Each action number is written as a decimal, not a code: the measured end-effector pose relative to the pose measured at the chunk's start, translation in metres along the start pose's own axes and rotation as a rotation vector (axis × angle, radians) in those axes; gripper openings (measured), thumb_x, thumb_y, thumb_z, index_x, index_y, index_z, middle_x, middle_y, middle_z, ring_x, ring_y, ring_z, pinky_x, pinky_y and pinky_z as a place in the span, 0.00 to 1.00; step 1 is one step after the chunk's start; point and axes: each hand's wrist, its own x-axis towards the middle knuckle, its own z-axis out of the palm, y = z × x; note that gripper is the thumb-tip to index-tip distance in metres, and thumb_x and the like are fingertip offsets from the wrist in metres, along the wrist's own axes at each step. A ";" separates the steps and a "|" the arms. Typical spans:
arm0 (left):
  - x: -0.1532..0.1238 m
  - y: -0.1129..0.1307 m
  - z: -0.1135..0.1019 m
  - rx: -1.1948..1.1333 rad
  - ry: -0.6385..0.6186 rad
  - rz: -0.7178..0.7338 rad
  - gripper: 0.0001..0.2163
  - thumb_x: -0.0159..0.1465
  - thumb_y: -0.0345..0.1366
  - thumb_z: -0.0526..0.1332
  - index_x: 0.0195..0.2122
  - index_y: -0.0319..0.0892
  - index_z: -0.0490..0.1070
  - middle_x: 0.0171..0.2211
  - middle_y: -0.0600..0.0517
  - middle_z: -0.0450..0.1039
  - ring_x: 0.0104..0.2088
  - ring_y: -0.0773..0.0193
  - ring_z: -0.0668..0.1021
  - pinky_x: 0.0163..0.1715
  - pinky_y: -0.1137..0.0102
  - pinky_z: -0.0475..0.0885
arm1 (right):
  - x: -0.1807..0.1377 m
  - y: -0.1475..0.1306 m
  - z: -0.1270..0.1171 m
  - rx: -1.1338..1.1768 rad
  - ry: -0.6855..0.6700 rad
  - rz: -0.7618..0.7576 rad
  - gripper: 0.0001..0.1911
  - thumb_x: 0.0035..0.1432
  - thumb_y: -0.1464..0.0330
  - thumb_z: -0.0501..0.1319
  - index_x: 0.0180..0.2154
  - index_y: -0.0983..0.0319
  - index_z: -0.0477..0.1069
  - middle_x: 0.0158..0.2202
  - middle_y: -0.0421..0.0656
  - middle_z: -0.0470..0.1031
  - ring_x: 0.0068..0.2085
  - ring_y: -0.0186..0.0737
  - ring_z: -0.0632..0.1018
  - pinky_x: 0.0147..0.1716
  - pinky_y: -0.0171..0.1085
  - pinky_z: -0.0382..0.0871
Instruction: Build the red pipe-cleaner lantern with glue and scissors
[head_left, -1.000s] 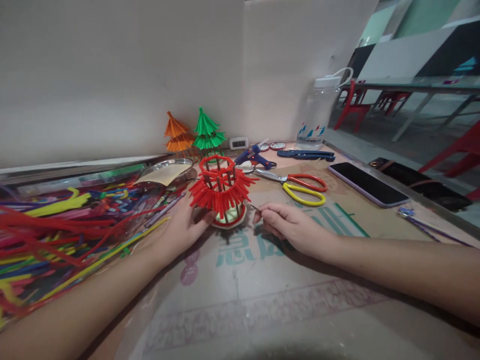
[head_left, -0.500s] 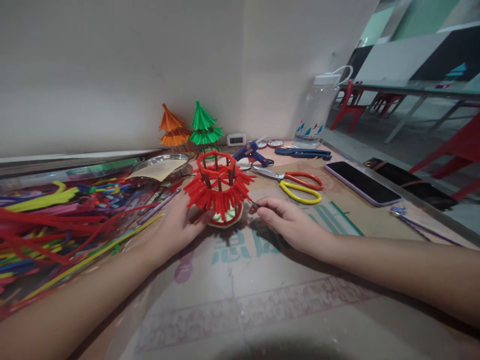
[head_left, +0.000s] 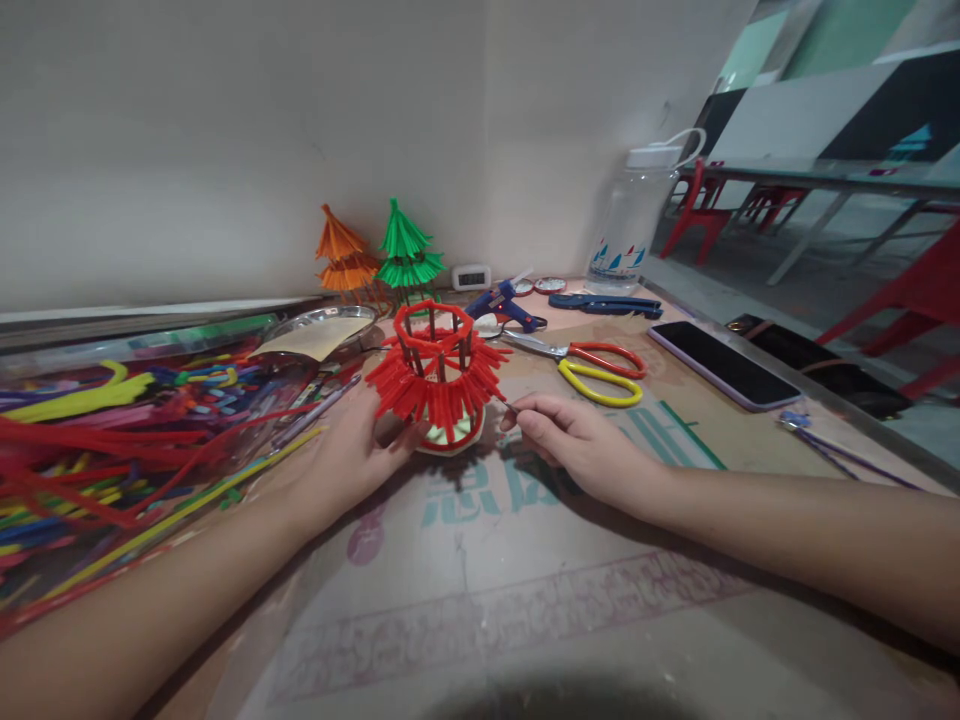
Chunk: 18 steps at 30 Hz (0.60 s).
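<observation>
Tabletop: printed cardboard sheet (head_left: 525, 570) laid flat under everything, pale wall close behind.
Red fringed model (head_left: 436, 375): upright on a round pale base at the middle of the sheet, right between both hands; open ring on top, dark posts, skirt of red fringe all round.
Left hand (head_left: 352, 455): pressed low against the model's left side, fingers curled round the base and partly hidden under the fringe, gripping it.
Right hand (head_left: 570, 440): just right of the model, thumb and forefinger pinched together on a thin stick (head_left: 510, 407).
Thin stick: tip aimed at the fringe's lower right edge; touching or just short, too small to tell.
Scissors (head_left: 600, 372): red and yellow handles, lying flat just beyond the right hand.
Glue gun (head_left: 504, 303): blue, behind the model, near the scissor blades.
Metal dish (head_left: 322, 330): back left of the model.
Pipe cleaners (head_left: 112, 440): big many-coloured heap, far left.
Orange model (head_left: 341, 255) and green model (head_left: 405, 250): side by side, standing against the wall.
Phone (head_left: 724, 365): dark screen up, well right.
Water bottle (head_left: 634, 225): clear, back right corner.
</observation>
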 end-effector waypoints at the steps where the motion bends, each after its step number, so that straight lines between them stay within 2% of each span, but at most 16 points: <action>1: 0.000 -0.001 0.000 0.000 0.004 -0.006 0.17 0.65 0.41 0.59 0.54 0.45 0.68 0.54 0.47 0.74 0.54 0.50 0.76 0.57 0.56 0.70 | 0.000 0.000 0.000 0.001 -0.003 -0.001 0.13 0.66 0.59 0.56 0.37 0.62 0.72 0.23 0.36 0.63 0.26 0.33 0.67 0.26 0.34 0.61; 5: 0.000 -0.002 0.002 -0.033 0.000 -0.042 0.19 0.65 0.43 0.60 0.56 0.45 0.68 0.54 0.45 0.73 0.56 0.48 0.74 0.57 0.55 0.70 | 0.001 0.002 -0.001 -0.036 -0.039 0.007 0.13 0.66 0.60 0.57 0.39 0.63 0.72 0.33 0.42 0.74 0.33 0.35 0.73 0.34 0.36 0.66; 9: 0.000 -0.005 0.003 -0.066 -0.021 -0.037 0.17 0.66 0.43 0.61 0.55 0.48 0.68 0.55 0.48 0.72 0.57 0.51 0.74 0.59 0.56 0.68 | 0.002 0.004 -0.001 0.006 -0.061 0.013 0.14 0.65 0.58 0.58 0.41 0.62 0.72 0.37 0.45 0.76 0.38 0.38 0.74 0.39 0.38 0.67; 12: -0.001 -0.009 0.005 -0.105 0.015 -0.061 0.21 0.65 0.45 0.62 0.58 0.47 0.67 0.56 0.45 0.71 0.60 0.49 0.71 0.62 0.54 0.66 | 0.001 0.003 -0.001 0.026 -0.048 0.007 0.14 0.66 0.59 0.57 0.41 0.63 0.72 0.35 0.43 0.74 0.34 0.36 0.73 0.35 0.36 0.65; 16: -0.003 -0.011 0.006 -0.331 0.009 -0.226 0.26 0.66 0.49 0.60 0.61 0.43 0.62 0.58 0.41 0.69 0.59 0.49 0.73 0.57 0.55 0.72 | 0.000 0.000 -0.001 -0.001 -0.036 0.025 0.15 0.66 0.59 0.56 0.41 0.64 0.71 0.26 0.37 0.65 0.27 0.32 0.65 0.27 0.35 0.57; 18: -0.002 -0.009 0.006 -0.408 0.014 -0.240 0.27 0.65 0.49 0.61 0.62 0.43 0.59 0.60 0.41 0.68 0.59 0.48 0.73 0.57 0.55 0.72 | 0.000 -0.001 -0.001 0.005 -0.035 0.018 0.15 0.65 0.58 0.56 0.41 0.64 0.71 0.25 0.35 0.62 0.25 0.31 0.62 0.25 0.35 0.55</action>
